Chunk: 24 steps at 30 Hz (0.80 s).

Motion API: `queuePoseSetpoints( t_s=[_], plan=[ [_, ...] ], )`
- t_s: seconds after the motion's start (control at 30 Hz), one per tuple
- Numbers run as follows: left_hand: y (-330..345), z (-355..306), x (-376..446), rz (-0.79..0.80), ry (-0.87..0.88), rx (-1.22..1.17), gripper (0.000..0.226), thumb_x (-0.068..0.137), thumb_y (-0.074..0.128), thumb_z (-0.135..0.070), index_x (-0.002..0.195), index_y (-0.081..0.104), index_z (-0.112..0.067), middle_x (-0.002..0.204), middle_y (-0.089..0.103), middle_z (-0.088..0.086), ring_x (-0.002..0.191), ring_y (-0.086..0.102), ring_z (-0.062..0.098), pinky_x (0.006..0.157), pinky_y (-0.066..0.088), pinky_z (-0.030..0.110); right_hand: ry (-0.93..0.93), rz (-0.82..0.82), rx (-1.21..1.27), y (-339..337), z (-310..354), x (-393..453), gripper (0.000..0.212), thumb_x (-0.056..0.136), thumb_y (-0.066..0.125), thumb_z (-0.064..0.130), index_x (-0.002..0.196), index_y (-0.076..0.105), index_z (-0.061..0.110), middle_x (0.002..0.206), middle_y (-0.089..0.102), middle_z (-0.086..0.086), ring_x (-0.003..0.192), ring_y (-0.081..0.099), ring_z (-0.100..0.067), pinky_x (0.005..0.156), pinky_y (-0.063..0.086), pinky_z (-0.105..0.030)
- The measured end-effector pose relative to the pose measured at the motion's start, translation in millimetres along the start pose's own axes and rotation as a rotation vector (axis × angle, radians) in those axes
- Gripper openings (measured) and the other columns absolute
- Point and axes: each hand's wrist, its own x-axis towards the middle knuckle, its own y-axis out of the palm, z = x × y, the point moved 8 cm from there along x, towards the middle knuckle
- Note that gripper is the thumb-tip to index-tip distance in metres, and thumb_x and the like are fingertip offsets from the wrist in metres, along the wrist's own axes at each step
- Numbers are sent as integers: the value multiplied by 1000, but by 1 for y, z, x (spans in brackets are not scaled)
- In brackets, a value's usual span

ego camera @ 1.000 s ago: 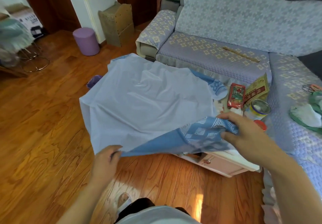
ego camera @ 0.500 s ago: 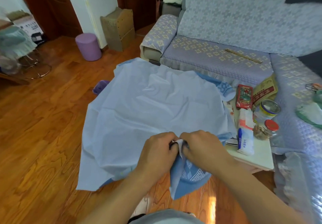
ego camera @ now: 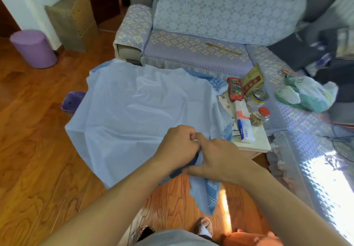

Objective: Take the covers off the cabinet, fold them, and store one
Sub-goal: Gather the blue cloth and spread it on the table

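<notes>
Head view: both hands are meeting right at the middle, each grip pinching a corner of the cover (ego camera: pixel 138 115). The left hand (ego camera: pixel 177 146) is curling tight on the fabric, and the right hand (ego camera: pixel 220 157) is pinching it with thumb and fingers too. The cover is spreading out toward 11 o'clock from the hands, draped over the cabinet (ego camera: pixel 254 140), its long axis running left-right, with a patterned tail hanging at 6 o'clock. Neither hand is nearer, I'd say; the next fold probably goes across that axis.
</notes>
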Motion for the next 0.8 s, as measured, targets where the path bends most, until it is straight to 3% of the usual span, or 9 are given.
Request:
queuePoseSetpoints(
  t_s=[0.13, 0.23, 0.4, 0.57, 0.67, 0.8],
  plan=[
    [-13, -9, -11, -74, 113, 58, 27, 73, 62, -12, 60, 38, -13, 53, 41, 0, 55, 37, 19, 49, 29, 35, 44, -56, -15, -3, 2, 8, 35, 82, 53, 43, 112, 45, 27, 88, 63, 0, 83, 62, -29, 66, 49, -39],
    [-12, 7, -24, -96, 123, 8, 23, 79, 67, -17, 66, 49, -11, 59, 50, -1, 59, 45, 14, 54, 36, 35, 34, -73, -39, 0, 6, 9, 22, 87, 50, 27, 109, 52, 27, 92, 65, 0, 87, 63, -30, 66, 47, -38],
    [15, 51, -41, -152, 16, -192, 22, 85, 72, -28, 78, 52, -23, 72, 56, -5, 67, 52, 10, 60, 44, 28, 2, -208, -43, -18, 0, 10, 40, 90, 45, 25, 124, 65, 31, 112, 70, 3, 103, 65, -27, 78, 51, -39],
    [43, 136, -61, -233, -194, -29, 22, 95, 64, -24, 77, 51, -26, 74, 53, -9, 69, 53, 9, 59, 42, 24, 49, -368, 93, -64, -17, 9, 49, 84, 36, 29, 113, 75, 26, 115, 74, 3, 105, 67, -23, 89, 54, -41],
    [42, 168, -65, -288, -219, 172, 10, 97, 59, -19, 88, 57, -22, 87, 53, -7, 85, 50, 15, 72, 48, 33, 99, -478, 174, -91, -33, 10, 44, 83, 40, 28, 103, 79, 26, 106, 77, 1, 96, 69, -22, 84, 55, -38],
    [25, 168, -67, -405, -203, -25, 16, 104, 48, -18, 88, 48, -22, 70, 55, -1, 63, 54, 16, 54, 43, 37, 134, -531, 194, -106, -55, 7, 41, 81, 43, 26, 95, 81, 24, 95, 78, 0, 88, 69, -23, 79, 54, -35]
  ],
)
